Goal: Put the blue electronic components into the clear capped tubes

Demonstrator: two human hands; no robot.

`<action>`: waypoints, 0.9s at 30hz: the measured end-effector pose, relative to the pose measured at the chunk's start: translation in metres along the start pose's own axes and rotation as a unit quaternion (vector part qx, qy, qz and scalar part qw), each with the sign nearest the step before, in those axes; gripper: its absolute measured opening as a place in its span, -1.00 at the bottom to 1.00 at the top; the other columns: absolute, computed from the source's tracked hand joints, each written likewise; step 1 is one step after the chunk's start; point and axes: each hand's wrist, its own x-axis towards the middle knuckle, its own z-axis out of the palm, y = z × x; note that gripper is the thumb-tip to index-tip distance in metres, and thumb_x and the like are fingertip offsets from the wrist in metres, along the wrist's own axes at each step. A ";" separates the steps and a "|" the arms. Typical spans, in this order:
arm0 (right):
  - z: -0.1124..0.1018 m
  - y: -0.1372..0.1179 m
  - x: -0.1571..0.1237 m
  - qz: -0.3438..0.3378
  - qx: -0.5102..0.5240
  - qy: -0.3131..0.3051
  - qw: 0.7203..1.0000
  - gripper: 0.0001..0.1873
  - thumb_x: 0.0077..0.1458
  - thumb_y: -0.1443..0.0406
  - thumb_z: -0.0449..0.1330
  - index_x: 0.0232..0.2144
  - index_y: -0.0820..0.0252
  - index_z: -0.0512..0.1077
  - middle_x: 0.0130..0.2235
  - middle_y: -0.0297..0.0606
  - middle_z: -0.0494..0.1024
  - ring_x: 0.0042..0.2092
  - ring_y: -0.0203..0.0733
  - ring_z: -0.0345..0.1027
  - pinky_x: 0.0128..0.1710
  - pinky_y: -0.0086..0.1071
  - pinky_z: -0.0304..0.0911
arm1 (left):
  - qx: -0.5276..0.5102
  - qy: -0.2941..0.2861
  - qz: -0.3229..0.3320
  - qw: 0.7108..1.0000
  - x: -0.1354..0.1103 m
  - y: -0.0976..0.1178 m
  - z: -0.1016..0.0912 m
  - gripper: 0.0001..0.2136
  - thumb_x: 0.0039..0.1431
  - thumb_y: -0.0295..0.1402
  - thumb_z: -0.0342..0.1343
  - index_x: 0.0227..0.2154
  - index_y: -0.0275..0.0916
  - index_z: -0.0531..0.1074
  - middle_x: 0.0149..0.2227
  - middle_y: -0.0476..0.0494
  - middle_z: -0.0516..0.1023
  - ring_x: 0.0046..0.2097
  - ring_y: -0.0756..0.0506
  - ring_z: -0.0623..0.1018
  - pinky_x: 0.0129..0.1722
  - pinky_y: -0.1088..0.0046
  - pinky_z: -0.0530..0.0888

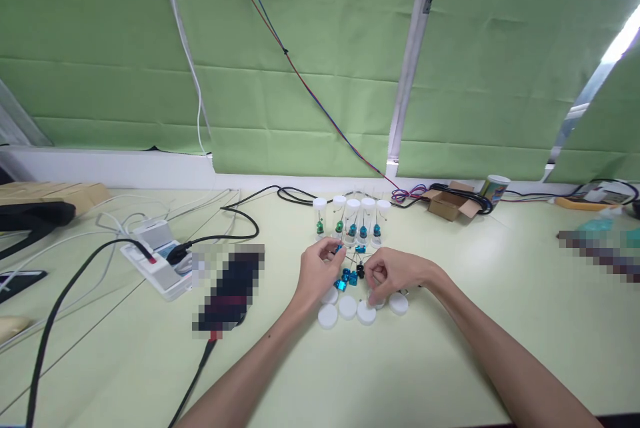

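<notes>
My left hand (321, 269) is closed in a pinch, with a small blue piece (339, 249) at its fingertips. My right hand (395, 273) curls downward, thumb and finger together on a white round cap (379, 303) that they partly cover. Between the hands lies a loose cluster of blue pieces (346, 276) with thin wire stems, beside a black piece (361, 271). Several more white caps, such as this flat cap (327, 316), lie nearest me. Behind the hands stand several clear tubes with white tops (353, 204), holding green and blue wired pieces.
A phone-like blurred dark object (233, 288) lies on the left with a cable, near a white power strip (160, 261). Black cables (295, 195) run along the back. At the back right are an open cardboard box (450, 203) and a small can (494, 189).
</notes>
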 end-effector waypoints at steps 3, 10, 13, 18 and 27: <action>0.001 -0.002 0.000 0.019 -0.022 -0.006 1.000 -0.58 -0.29 0.07 0.41 -0.43 0.19 0.42 -0.61 -0.55 0.19 -0.56 -0.41 0.04 -0.58 -0.50 -0.08 | -0.001 0.006 0.002 1.000 0.000 0.001 0.000 -0.75 0.01 -0.19 0.16 -0.33 -0.28 0.49 -0.36 -0.13 0.54 -0.55 0.04 0.36 -0.54 0.51 0.35; -0.002 -0.007 -0.003 0.043 -0.065 -0.021 0.997 -0.45 -0.40 0.09 0.44 -0.30 0.15 0.44 -0.60 -0.56 0.23 -0.57 -0.40 0.07 -0.60 -0.51 -0.05 | 0.001 0.010 0.009 1.000 0.000 0.000 0.000 -0.75 0.00 -0.19 0.17 -0.34 -0.26 0.51 -0.38 -0.12 0.55 -0.55 0.04 0.38 -0.52 0.49 0.36; -0.003 -0.003 -0.003 0.048 -0.072 -0.026 0.996 -0.46 -0.40 0.12 0.44 -0.29 0.17 0.46 -0.60 -0.56 0.25 -0.57 -0.40 0.10 -0.59 -0.51 -0.04 | 0.000 0.009 0.007 1.000 0.000 -0.001 0.000 -0.75 -0.01 -0.19 0.17 -0.34 -0.27 0.52 -0.37 -0.12 0.55 -0.55 0.03 0.38 -0.52 0.49 0.36; -0.006 -0.001 -0.004 0.033 -0.049 -0.017 0.998 -0.57 -0.29 0.14 0.39 -0.31 0.20 0.50 -0.60 -0.53 0.22 -0.55 -0.40 0.08 -0.57 -0.50 -0.05 | 0.001 0.003 0.008 1.000 0.000 -0.004 -0.001 -0.74 0.01 -0.19 0.16 -0.32 -0.28 0.51 -0.34 -0.15 0.55 -0.54 0.04 0.38 -0.52 0.50 0.36; -0.005 0.001 0.000 0.043 -0.114 0.135 0.983 -0.67 -0.16 0.07 0.31 -0.44 0.21 0.47 -0.61 -0.49 0.20 -0.54 -0.37 0.02 -0.56 -0.46 -0.09 | -0.007 0.005 0.003 1.000 0.001 0.000 -0.001 -0.74 -0.01 -0.20 0.17 -0.33 -0.28 0.51 -0.32 -0.17 0.55 -0.52 0.03 0.38 -0.53 0.50 0.38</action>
